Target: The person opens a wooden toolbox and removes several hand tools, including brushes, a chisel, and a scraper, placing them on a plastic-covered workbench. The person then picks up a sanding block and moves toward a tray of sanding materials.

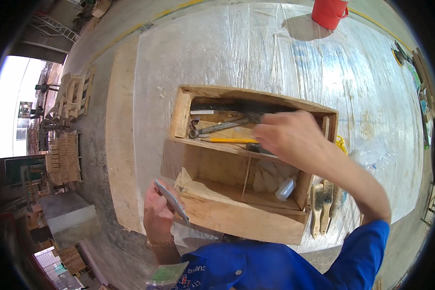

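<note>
Left grip (158,209) pinches a thin grey flat piece (172,202) near the left end of the wooden box (241,218); keep it clear. Right grip (291,137), over far compartment (215,119): state indeterminable; move slowly.

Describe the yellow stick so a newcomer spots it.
On the film-covered table, find the wooden box. In its far compartment, the yellow stick lies lengthwise, just left of the right hand. Bright yellow sets it apart from the grey tool beyond.
</note>
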A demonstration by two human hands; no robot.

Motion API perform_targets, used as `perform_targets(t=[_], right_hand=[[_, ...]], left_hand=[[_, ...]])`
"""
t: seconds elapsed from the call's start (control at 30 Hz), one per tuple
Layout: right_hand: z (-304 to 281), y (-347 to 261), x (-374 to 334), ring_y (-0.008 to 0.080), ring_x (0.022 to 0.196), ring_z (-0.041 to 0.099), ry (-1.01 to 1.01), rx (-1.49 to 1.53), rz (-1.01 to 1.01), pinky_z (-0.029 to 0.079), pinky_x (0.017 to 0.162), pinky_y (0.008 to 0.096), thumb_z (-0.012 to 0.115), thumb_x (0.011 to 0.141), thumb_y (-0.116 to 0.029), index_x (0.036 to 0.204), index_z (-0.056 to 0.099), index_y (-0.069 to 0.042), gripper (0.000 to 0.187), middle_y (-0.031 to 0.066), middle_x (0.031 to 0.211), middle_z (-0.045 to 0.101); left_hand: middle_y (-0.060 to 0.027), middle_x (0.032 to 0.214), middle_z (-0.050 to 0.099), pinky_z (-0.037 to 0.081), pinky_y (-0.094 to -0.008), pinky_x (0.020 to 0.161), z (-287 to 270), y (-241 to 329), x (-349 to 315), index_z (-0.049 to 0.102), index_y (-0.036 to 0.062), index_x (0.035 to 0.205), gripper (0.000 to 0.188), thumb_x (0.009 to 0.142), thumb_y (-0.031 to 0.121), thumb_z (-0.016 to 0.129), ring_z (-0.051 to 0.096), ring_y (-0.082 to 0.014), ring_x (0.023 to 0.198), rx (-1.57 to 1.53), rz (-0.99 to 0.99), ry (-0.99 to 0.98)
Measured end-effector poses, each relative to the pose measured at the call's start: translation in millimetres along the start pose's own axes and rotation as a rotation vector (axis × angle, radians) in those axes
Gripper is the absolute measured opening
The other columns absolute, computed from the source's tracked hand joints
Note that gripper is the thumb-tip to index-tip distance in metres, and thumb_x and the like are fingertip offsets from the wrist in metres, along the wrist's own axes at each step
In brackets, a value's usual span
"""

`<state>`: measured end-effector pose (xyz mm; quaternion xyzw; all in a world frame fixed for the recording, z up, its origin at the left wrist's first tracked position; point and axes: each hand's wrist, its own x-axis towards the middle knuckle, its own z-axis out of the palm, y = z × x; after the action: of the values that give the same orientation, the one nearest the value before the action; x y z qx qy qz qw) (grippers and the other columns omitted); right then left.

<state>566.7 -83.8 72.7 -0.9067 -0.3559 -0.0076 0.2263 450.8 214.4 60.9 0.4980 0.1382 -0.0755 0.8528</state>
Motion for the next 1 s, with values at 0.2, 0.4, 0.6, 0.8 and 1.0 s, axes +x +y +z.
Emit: perform_targets(t=[0.2,0.4,0.6,0.8,1.0], right_hand=[[61,-14,90,0.0259,0.056,0.061,-0.137,-0.095,-0.291,0.047,0.047,0.0365,0.056,0.076,-0.009,0.078,0.055,-0.005,0.005,0.0091,0.06,0.059],[79,-7,116,0.026,0.06,0.062,-0.145,-0.225,-0.352,0.048,0.05,0.0368,0.056,0.076,-0.009,0.082,0.056,-0.001,0.01,0.0106,0.061,0.058],[-5,-3,51,0.0278,0.065,0.058,0.077,0.234,-0.088,0.048,0.06,0.0363,0.056,0.074,-0.002,0.08,0.052,-0.005,0.008,0.0072,0.07,0.052],[-111,-6,-156,0.021,0.066,0.066,-0.124,1.066,0.928,0.056,0.055,0.0314,0.069,0.073,0.002,0.085,0.051,0.002,0.022,0.0155,0.075,0.063],[-44,-63,-323,0.0148,0.07,0.065,-1.302,0.233,0.938,0.051,0.063,0.0264,0.069,0.076,-0.022,0.092,0.069,-0.011,0.019,0.0078,0.077,0.067]], left_hand=[[-0.0041,0.072,0.047,0.048,-0.0311,0.059,-9,-1,-6,0.038,0.0075,0.091,0.025,0.082,0.018,0.059,0.05,-0.0158,0.063,0.071,-0.004,-0.044],[-0.0105,0.071,0.051,0.048,-0.0289,0.059,-4,-6,-5,0.039,0.0042,0.091,0.023,0.079,0.015,0.056,0.054,-0.0184,0.063,0.034,0.012,-0.001],[-0.0107,0.071,0.054,0.049,-0.03,0.059,-25,-6,-9,0.04,0.0054,0.09,0.023,0.077,0.012,0.058,0.055,-0.0185,0.062,-0.083,0.019,0.052],[-0.0035,0.071,0.05,0.047,-0.0319,0.059,-34,-7,-9,0.04,0.0109,0.089,0.024,0.084,0.019,0.061,0.052,-0.0154,0.062,-0.078,0.026,0.014],[-0.0093,0.071,0.051,0.05,-0.033,0.058,-32,-18,-2,0.039,0.0055,0.093,0.025,0.08,0.011,0.061,0.053,-0.0183,0.063,-0.214,0.054,0.008]])
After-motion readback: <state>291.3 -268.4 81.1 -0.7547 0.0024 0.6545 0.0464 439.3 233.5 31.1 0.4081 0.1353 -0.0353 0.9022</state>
